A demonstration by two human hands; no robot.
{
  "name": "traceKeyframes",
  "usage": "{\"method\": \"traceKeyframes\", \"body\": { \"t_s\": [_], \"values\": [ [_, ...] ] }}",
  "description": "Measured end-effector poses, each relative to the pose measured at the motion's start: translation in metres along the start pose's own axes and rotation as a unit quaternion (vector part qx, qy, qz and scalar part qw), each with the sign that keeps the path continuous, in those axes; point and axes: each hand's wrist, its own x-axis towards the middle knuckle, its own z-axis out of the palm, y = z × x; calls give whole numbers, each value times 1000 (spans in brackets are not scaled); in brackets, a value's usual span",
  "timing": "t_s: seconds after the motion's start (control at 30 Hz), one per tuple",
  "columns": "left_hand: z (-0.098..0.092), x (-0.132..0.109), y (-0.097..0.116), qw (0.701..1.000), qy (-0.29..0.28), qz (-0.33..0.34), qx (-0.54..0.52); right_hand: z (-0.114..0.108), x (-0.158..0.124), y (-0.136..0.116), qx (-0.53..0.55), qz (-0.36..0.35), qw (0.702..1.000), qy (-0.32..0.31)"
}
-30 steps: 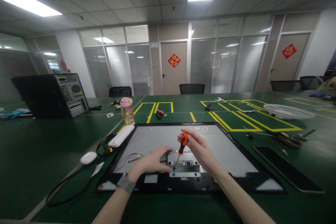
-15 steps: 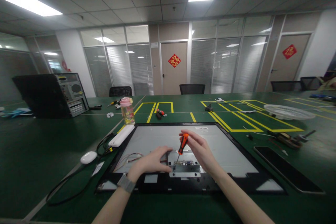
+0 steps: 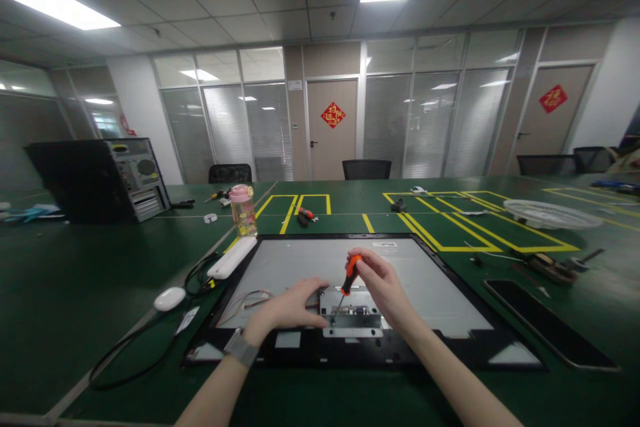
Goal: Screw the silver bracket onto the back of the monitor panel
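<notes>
An orange and black screwdriver (image 3: 352,269) is held by its handle in my right hand (image 3: 383,283), the fingers closed around it. Its shaft slants down and left, the tip at the left part of a metal bracket (image 3: 356,332) with connector ports. My left hand (image 3: 295,305) grips the left side of the bracket, thumb near the front corner and fingers toward the back edge. Under both lies a monitor panel (image 3: 295,257), grey back up, with a black frame. Thin wires (image 3: 245,300) run out on the panel left of the bracket.
A phone (image 3: 550,323) lies right of the panel. To the left are a white power strip (image 3: 233,259), a computer mouse (image 3: 169,299), black cables and a pink-lidded bottle (image 3: 243,210). A computer case (image 3: 95,180) stands far left. Red-handled pliers (image 3: 306,215) lie behind the panel.
The screwdriver handle has shifted very slightly to the right with my right hand and looks turned a little. My left hand has stayed in place.
</notes>
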Motion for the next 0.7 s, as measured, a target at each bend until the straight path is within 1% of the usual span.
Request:
{"method": "traceKeyframes", "body": {
  "t_s": [0.2,0.37,0.57,0.63,0.7],
  "values": [
    [0,0,0,1000,-3,10,5,1,-1,-2,20,19,1000,-5],
    [-1,0,2,1000,3,9,3,3,-3,-7,20,22,999,-16],
    [-1,1,1,1000,3,14,7,7,-1,-13,65,9,996,-61],
    [0,1,0,1000,3,18,9,7,-1,-12,70,13,996,-60],
    [0,1,-1,1000,1,22,10,6,-1,-8,54,11,998,-44]
  ]
}}
